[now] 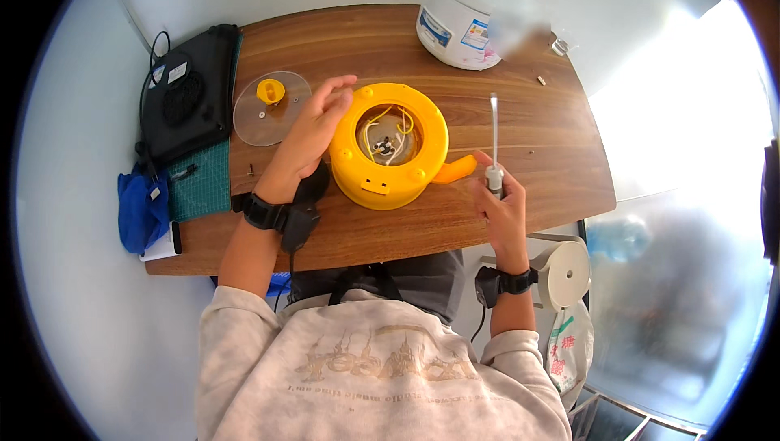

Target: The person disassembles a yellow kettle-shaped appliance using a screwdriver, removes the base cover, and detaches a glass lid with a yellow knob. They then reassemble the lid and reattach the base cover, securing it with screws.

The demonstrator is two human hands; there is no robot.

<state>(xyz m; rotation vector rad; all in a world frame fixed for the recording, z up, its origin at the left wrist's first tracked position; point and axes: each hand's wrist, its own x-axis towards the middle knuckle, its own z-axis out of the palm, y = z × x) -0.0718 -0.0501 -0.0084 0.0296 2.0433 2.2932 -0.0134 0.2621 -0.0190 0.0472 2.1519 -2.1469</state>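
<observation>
A yellow electric pot lies bottom up on the wooden table in front of me. Its underside is uncovered, and yellow and white wires show in the round opening. The pot's yellow-orange handle points right. My left hand is at the pot's left side, fingers stretched out and the fingertips near its upper rim. Beneath that wrist lies a black rounded part, mostly hidden. Right of the handle, my right hand grips a screwdriver, its pale shaft pointing away from me.
A clear lid with a yellow knob lies left of the pot. Farther left are a black appliance, a green cutting mat and a blue cloth. A white lidded appliance stands at the back. Small screws lie about.
</observation>
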